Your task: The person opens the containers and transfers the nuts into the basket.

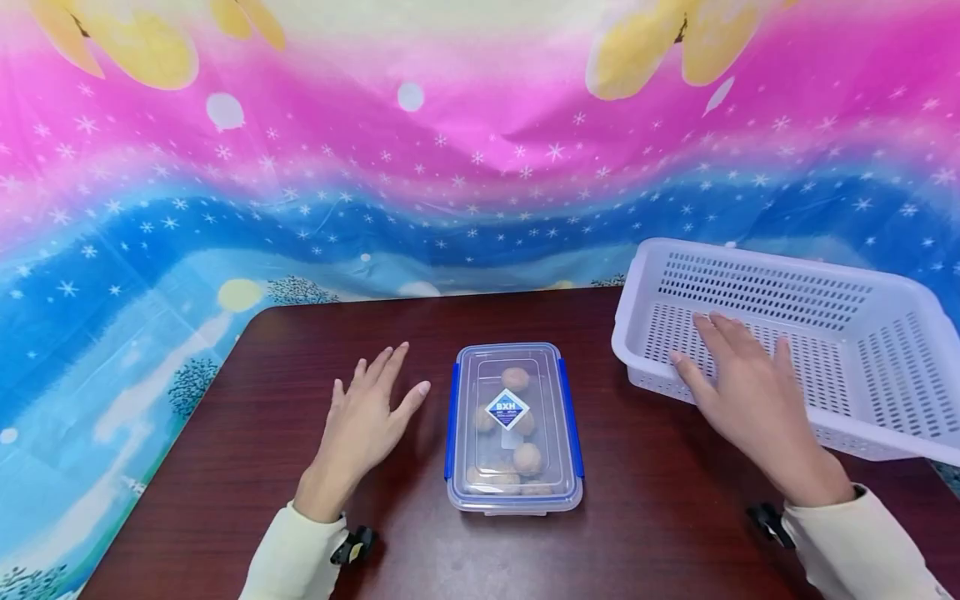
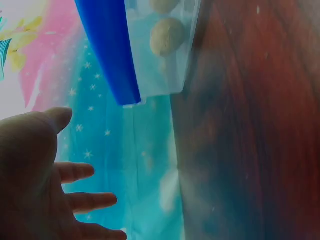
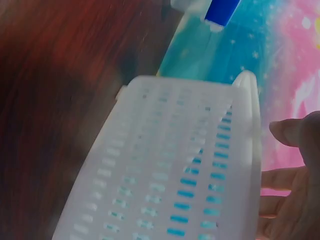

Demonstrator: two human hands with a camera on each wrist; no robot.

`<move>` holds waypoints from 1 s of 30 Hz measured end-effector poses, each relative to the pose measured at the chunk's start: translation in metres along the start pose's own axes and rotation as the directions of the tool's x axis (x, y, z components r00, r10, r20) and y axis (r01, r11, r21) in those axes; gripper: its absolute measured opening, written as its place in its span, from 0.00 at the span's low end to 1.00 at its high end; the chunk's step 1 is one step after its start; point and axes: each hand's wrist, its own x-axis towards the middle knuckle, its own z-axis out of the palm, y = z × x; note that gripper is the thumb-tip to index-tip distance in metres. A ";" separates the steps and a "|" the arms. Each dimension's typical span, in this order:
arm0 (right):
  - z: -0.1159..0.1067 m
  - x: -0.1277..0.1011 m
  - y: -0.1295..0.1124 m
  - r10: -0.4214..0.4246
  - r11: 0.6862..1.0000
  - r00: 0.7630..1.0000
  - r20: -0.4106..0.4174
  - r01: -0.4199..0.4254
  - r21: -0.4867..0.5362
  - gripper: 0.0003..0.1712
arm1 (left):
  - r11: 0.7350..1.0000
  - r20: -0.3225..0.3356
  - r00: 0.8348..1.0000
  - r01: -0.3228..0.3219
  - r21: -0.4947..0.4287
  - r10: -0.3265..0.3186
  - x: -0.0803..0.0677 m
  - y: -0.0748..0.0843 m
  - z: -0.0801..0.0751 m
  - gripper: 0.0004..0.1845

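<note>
A clear plastic food container with blue side clips stands on the table, its lid on and several round brownish balls inside. To its left hovers my left hand, fingers straight and spread, holding nothing. The left wrist view shows the same hand apart from the blue clip. My right hand is held over the near rim of a white perforated basket, its fingers extended and empty. In the right wrist view the basket's side hides part of that hand.
Both things stand on a dark reddish-brown wooden table. Behind it hangs a printed cloth in pink and blue with snowflakes. The basket is at the table's right side, and a diamond-shaped label is on the container's lid.
</note>
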 end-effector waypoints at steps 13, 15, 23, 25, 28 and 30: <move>0.019 -0.016 -0.040 -0.175 0.983 0.973 -0.152 0.182 0.034 0.33 | 0.962 0.016 1.000 0.008 -0.271 -0.003 -0.013 0.016 0.021 0.36; 0.023 -0.019 -0.046 -0.205 0.976 0.967 -0.154 0.213 0.040 0.33 | 0.952 0.030 1.000 0.017 -0.306 -0.008 -0.015 0.019 0.024 0.36; 0.036 -0.033 -0.069 -0.335 0.936 0.934 -0.122 0.345 0.074 0.34 | 0.897 0.056 0.998 0.029 -0.441 -0.005 -0.018 0.024 0.032 0.35; 0.039 -0.036 -0.074 -0.339 0.932 0.936 -0.096 0.348 0.105 0.34 | 0.864 0.047 0.999 0.013 -0.503 0.012 -0.017 0.025 0.033 0.34; 0.044 -0.039 -0.081 -0.304 0.937 0.952 -0.023 0.303 0.175 0.34 | 0.793 0.057 0.998 0.019 -0.609 0.019 -0.017 0.027 0.037 0.31; 0.048 -0.039 -0.084 -0.268 0.937 0.963 0.026 0.254 0.241 0.33 | 0.739 0.079 0.997 0.043 -0.672 0.013 -0.016 0.029 0.040 0.31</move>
